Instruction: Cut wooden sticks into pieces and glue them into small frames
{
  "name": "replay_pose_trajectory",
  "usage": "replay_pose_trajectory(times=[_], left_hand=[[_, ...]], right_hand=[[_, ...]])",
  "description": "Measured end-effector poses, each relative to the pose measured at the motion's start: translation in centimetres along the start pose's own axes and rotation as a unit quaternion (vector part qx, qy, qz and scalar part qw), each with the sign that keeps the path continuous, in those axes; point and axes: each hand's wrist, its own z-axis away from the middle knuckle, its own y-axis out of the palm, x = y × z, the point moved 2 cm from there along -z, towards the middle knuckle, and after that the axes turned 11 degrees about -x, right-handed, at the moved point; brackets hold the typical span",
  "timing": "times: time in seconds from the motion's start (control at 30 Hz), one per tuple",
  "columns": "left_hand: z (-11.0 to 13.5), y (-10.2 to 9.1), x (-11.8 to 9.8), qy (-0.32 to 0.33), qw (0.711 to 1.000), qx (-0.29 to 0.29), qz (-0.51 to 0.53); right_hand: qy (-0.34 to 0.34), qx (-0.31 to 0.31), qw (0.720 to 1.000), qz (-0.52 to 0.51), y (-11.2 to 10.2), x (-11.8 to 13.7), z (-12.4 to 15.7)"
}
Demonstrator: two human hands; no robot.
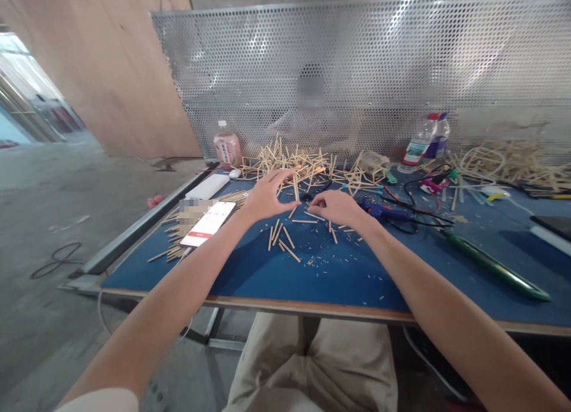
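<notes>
My left hand (266, 197) is curved in a C above the blue tabletop, with a short, thin wooden stick (296, 187) spanning from its index fingertip to its thumb. Just to the right, my right hand (336, 207) has thumb and fingertips pinched together. Whatever lies in that pinch is too small to make out. A loose wooden stick (304, 222) lies under the gap between the hands. Several more short sticks (289, 238) and pale wood scraps are scattered on the table nearer to me.
Behind my hands a heap of sticks (285, 159) lies before a perforated metal panel (357, 73). A phone (209, 223) rests on a stick bundle at left. To the right are a blue glue gun (388, 211), cables, a green tool (495, 263) and bottles (419, 144).
</notes>
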Motion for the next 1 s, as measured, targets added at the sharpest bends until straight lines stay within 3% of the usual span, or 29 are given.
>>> replay_pose_trajectory(times=[0.17,0.3,0.4,0.47,0.57,0.67,0.8,0.9,1.0], left_hand=[[0.0,-0.1,0.0,-0.007,1.0,0.0,0.009],[0.0,0.0,0.0,-0.012,1.0,0.0,0.01],[0.1,0.0,0.1,-0.007,1.0,0.0,0.009],[0.1,0.0,0.1,-0.008,1.0,-0.001,0.01],[0.0,0.1,0.2,-0.007,1.0,-0.002,0.012],[0.0,0.3,0.0,-0.002,1.0,0.003,0.013],[0.0,0.6,-0.4,-0.008,1.0,0.015,0.011],[0.0,0.8,-0.5,-0.008,1.0,0.017,0.013],[0.1,0.9,-0.5,-0.003,1.0,0.011,0.016]], right_hand=[[-0.107,0.048,0.993,-0.02,0.3,0.9,0.3],[-0.13,0.116,0.985,0.007,1.2,1.4,0.6],[-0.151,0.11,0.982,0.009,1.3,1.4,0.6],[-0.115,0.068,0.991,-0.026,1.1,1.0,0.3],[0.016,-0.028,0.992,-0.122,0.8,0.2,-0.2],[0.096,-0.091,0.95,-0.283,1.3,0.1,-0.5],[0.126,-0.085,0.874,-0.462,2.4,1.3,-0.4],[0.147,-0.082,0.852,-0.496,2.6,2.2,0.0],[0.156,-0.076,0.848,-0.501,2.4,2.8,0.3]])
